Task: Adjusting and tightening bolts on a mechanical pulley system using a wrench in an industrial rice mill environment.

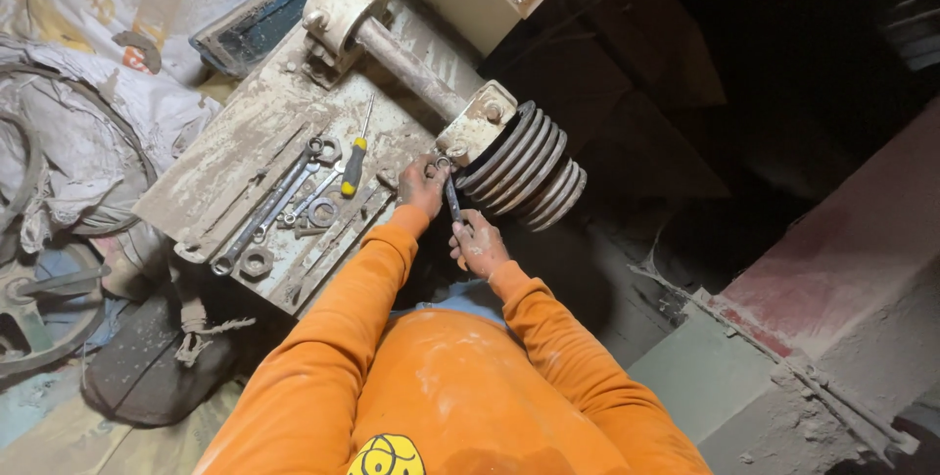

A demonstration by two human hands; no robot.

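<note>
My left hand (423,184) rests at the foot of a dusty bearing block (477,122) and seems to steady the head of a spanner (452,199) there. My right hand (478,248) grips the lower end of that same spanner. The block carries a steel shaft (406,66) that runs up to a second bearing block (341,0). A grooved multi-belt pulley (526,166) sits on the shaft's end, just right of my hands. Both arms wear orange sleeves.
On the dirty metal base plate (240,147) lie long spanners (264,209), a yellow-handled screwdriver (353,164), and loose nuts and washers (257,261). Grey sacks (93,132) and a wheel (44,313) are at left. A concrete step (832,299) rises at right; dark space lies behind the pulley.
</note>
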